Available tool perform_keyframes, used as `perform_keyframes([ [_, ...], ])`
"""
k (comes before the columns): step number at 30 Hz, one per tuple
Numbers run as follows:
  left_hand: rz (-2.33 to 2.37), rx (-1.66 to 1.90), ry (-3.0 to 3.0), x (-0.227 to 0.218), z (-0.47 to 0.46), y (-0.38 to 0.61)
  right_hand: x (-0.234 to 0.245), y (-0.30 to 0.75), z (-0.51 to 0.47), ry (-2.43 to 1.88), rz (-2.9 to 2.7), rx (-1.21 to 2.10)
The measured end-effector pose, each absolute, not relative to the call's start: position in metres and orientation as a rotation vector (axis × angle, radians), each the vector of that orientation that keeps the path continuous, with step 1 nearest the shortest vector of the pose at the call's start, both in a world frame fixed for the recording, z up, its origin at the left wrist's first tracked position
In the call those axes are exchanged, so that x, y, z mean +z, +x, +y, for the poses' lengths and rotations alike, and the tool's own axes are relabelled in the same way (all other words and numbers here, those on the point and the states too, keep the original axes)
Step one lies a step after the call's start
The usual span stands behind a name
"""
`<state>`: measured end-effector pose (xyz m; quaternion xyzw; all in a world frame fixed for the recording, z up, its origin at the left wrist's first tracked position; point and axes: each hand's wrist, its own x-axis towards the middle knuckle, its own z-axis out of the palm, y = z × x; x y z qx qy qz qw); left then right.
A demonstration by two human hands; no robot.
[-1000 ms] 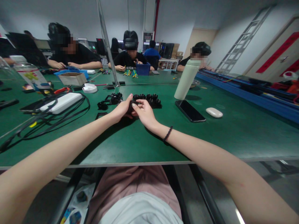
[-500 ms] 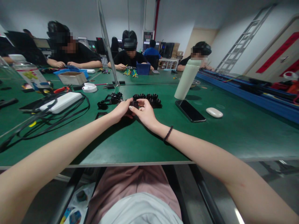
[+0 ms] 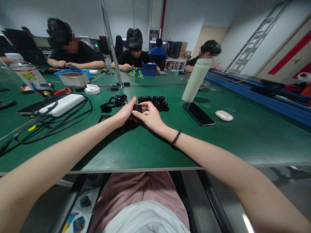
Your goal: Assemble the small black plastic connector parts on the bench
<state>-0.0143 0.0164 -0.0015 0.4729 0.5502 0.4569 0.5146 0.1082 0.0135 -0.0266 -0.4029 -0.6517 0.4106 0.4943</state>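
Between my two hands is a small black block-shaped part [image 3: 137, 108], held just above the green table [image 3: 145, 145]. My left hand [image 3: 126, 112] is closed on its left side, with the thumb pointing up and away. My right hand [image 3: 149, 115] pinches the part from the right between thumb and fingers. Much of the part is hidden by my fingers, so its exact kind is unclear. Just beyond my right hand stand several black round-topped parts [image 3: 157, 103] in rows. Black bracket-like pieces [image 3: 118, 101] lie beyond my left hand.
On the right are a leaning-looking pale green bottle [image 3: 196, 81], a phone [image 3: 198, 114] and a white oval case [image 3: 224, 116]. A white power brick [image 3: 62, 105] with black cables lies left, near a cardboard box [image 3: 74, 79]. Co-workers sit across the table; a metal pole [image 3: 111, 45] rises midway.
My left thumb has lifted off the black part and now points upward. My right hand keeps its pinch almost unchanged. The view has shifted slightly.
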Motion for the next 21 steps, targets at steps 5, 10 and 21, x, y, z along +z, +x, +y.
perform_keyframes([
  [5, 1.314, 1.099, 1.140, 0.0002, 0.0155, -0.0135, -0.0258, 0.1074, 0.0146, -0.984, -1.547, 1.038],
  [10, 1.323, 1.092, 1.136, 0.0053, 0.0116, -0.0116, -0.0257, 0.1058, 0.0157, -1.006, -1.490, 1.092],
  [21, 1.394, 1.112, 1.177, 0.0043, 0.0117, -0.0110, -0.0167, 0.1055, 0.0072, -1.020, -1.493, 1.169],
])
